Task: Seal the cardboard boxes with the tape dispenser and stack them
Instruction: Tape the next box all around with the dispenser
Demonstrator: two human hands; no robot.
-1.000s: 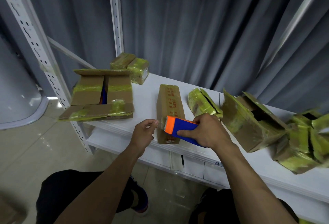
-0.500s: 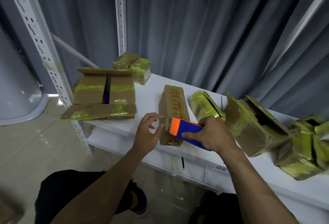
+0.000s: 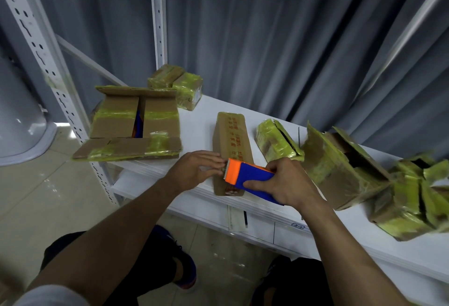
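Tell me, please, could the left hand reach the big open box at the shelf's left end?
Probably yes: the left hand rests on the long box, and only bare shelf lies between it and the open box.

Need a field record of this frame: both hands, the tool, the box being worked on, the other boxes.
right hand: grips tape dispenser, blue body, orange head
left hand: fingertips at the dispenser's toothed edge; tape pinch not discernible
worked box: narrow box, closed, red print on top, lying on white shelf, dispenser over its near end
left: flat box, flaps partly open
rear: small taped boxes
right: opened boxes, yellow-green tape
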